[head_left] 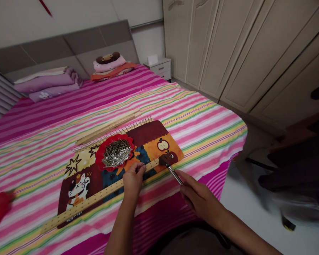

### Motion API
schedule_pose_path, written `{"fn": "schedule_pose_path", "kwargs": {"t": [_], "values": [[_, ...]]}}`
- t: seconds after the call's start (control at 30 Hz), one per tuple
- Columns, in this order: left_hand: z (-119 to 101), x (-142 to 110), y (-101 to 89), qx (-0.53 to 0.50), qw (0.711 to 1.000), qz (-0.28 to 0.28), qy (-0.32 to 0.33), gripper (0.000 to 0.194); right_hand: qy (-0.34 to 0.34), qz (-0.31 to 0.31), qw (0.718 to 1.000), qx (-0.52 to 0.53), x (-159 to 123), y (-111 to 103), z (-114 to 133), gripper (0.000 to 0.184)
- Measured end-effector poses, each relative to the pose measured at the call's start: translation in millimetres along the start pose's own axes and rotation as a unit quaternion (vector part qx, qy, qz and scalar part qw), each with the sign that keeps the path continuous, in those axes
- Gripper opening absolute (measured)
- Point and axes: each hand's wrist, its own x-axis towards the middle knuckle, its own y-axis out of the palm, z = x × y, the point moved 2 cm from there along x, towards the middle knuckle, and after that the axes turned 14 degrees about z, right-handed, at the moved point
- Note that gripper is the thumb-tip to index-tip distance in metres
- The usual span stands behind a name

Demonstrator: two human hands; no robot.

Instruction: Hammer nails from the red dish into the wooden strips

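My right hand (199,194) is wrapped round the handle of a hammer (174,174) with a shiny metal shaft. Its dark head (164,159) is at the right end of a long wooden strip (95,199) dotted with small holes. Finger and thumb of my left hand (134,179) are pinched together over that strip, left of the hammer head; anything between them is too small to make out. Beyond my left hand, a red scalloped bowl (99,163) holds many silvery nails (117,153). Bowl and strip rest on a patterned mat (146,131) with a cat and apples.
Behind the bowl lies a strip studded with upright nails (138,124), with plain wooden strips (108,126) beyond it. A red object (0,209) is at the left edge. Striped cloth (202,124) covers the bed; folded bedding (48,85) is near the headboard. Wardrobes (215,46) line the right.
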Motion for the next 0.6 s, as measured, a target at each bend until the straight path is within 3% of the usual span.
{"fn": "schedule_pose_path", "kwargs": {"t": [0.33,0.47,0.6], "values": [[-5,-7,1.7,0.036,0.998,-0.015,0.039,0.015,-0.061,0.066,0.991,-0.098,30,16,35,0.046],[-3,-7,0.3,0.04,0.998,-0.006,0.042,0.016,-0.103,0.071,0.983,-0.135,48,21,35,0.047],[1,-5,1.5,0.061,0.997,-0.009,0.045,0.016,-0.089,0.076,0.981,-0.154,54,24,31,0.045]]}}
